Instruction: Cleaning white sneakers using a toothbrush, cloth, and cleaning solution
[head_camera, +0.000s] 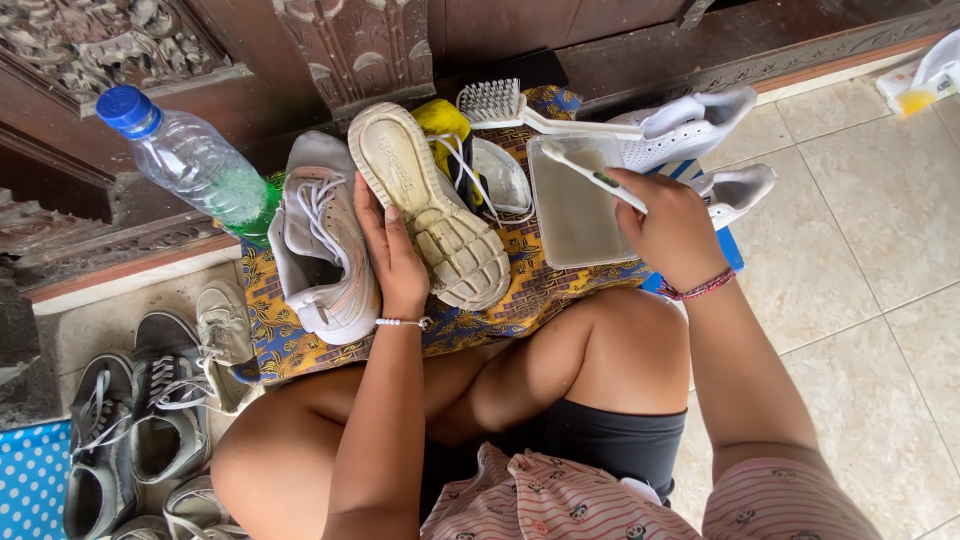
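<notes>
Head view, looking down at a seated person with bare knees at centre and lower frame. Left hand at centre grips a beige sneaker turned sole-up, fingers clasped around its side, ridged dirty sole facing the camera, toe toward the upper frame. Right hand right of centre is clenched on the handle of a white toothbrush, brush head over a shallow clear rectangular plastic tray. Just left of the held shoe lies a white lace-up sneaker, upright, on a yellow and blue patterned cloth that also carries the tray. A white scrub brush with a long handle lies at upper centre, bristles to the left. A pair of white perforated sneakers sits upper right, beside the tray. A clear plastic bottle with blue cap stands tilted at upper left, green liquid at its bottom. Grey lace-up sneakers are grouped at lower left on the floor. Beige floor tiles fill the right side; dark carved wood runs along the top.
</notes>
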